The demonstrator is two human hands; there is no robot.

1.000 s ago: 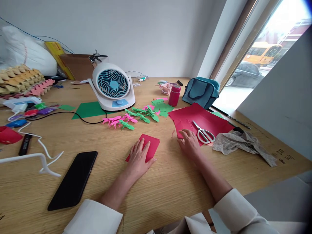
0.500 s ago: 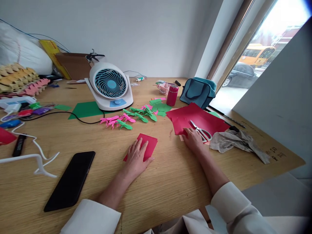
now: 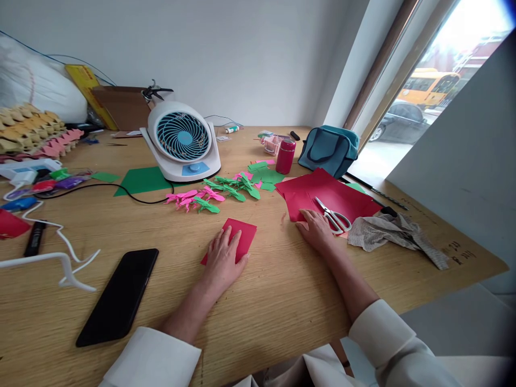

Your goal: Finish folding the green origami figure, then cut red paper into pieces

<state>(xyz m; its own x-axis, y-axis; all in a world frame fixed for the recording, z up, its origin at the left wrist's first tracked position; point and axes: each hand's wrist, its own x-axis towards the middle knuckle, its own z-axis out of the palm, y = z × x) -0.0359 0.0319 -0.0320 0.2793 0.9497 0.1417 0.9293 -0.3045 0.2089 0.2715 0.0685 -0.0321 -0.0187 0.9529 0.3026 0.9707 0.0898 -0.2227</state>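
Observation:
My left hand (image 3: 223,259) lies flat with its fingers apart on a small red sheet of paper (image 3: 245,232), which rests on the table in front of me. The palm and fingers hide much of its near left part. To the right, my right hand (image 3: 318,232) is open, its fingertips on the near edge of a pile of larger red paper sheets (image 3: 318,185) and its thumb spread to the left. White-handled scissors (image 3: 331,216) lie on that pile, right beside the fingers of my right hand, with their blades pointing away from me.
Pink and green folded paper pieces (image 3: 229,189) lie beyond my hands, before a white fan (image 3: 183,140). A black phone (image 3: 119,295) and white cable (image 3: 64,263) are at left. A red flask (image 3: 285,156), blue bag (image 3: 328,150) and grey cloth (image 3: 379,232) stand or lie at right.
My left hand and the small red sheet have slid slightly left. My right thumb has spread out from the fingers at the pile's near edge.

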